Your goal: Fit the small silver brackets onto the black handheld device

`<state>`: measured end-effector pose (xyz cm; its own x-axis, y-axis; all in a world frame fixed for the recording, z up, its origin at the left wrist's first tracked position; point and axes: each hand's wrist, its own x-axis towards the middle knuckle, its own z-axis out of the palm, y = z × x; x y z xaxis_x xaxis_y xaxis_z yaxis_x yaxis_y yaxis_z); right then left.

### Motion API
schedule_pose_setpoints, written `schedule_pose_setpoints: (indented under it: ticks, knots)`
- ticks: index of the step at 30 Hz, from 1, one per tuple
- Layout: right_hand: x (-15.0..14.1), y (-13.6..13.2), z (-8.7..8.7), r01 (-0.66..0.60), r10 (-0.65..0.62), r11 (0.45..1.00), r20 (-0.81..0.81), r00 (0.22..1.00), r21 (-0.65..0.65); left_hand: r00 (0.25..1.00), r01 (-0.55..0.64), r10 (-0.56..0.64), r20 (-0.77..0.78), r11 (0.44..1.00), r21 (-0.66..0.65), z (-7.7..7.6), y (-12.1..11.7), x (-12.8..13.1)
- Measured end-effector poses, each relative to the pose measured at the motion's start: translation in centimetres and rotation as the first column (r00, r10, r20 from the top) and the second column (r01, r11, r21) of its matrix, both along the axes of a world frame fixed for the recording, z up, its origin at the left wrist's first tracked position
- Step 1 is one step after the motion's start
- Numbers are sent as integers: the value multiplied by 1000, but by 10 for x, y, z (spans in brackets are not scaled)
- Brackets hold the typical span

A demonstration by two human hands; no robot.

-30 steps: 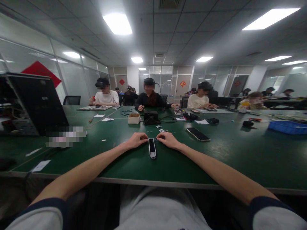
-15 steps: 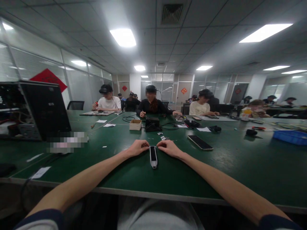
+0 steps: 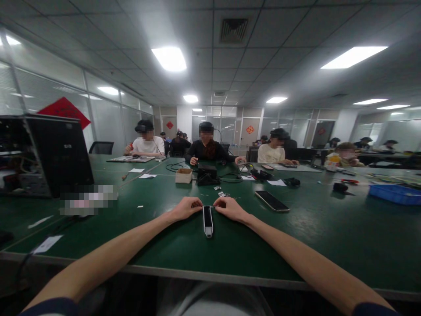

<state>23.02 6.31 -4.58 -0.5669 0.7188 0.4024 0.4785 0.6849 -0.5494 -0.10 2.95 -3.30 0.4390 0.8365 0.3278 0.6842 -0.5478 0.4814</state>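
Observation:
A slim white device with a long black screen and a narrowed near end, like a scanning pen (image 3: 208,221), lies on the green table in front of me. My left hand (image 3: 188,208) rests at its far left corner, thumb and fingers drawn together. On the opposite side, my right hand (image 3: 230,208) is closed in a similar pinch just by the far right corner. Whether the fingertips touch the device or pinch something tiny cannot be made out. Small metallic-looking bits (image 3: 222,194) lie just beyond the hands.
To the right lies a dark-screened phone (image 3: 272,201). Beyond my hands stand a small open box (image 3: 183,175) and a black block with cables (image 3: 208,174). A black computer case (image 3: 62,156) is at left, a blue tray (image 3: 394,194) at right. Several people sit across the table.
The whole view has shifted slightly downward and left as my head moved. Both hands keep nearly the same pose at the device's far end, and the device lies as before.

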Motion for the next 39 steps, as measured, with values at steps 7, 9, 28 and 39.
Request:
schedule_pose_setpoints:
  ticks: [7, 9, 28, 39]
  knots:
    - [0, -2, 1, -7, 7, 999, 0, 1000, -40, 999, -27, 27, -24, 1000, 4, 1, -1, -1]
    - [0, -4, 3, 0, 0, 999, 3, 1000, -49, 999, -31, 31, -26, 1000, -1, 0, 0, -1]
    - [-3, 3, -3, 11, -12, 999, -32, 999, -49, 1000, -11, 12, -12, 1000, 19, -5, 5, -2]
    - [0, 4, 5, -85, 86, 988, 7, 996, -130, 1000, -15, 15, 4, 1000, 16, -4, 4, -2]
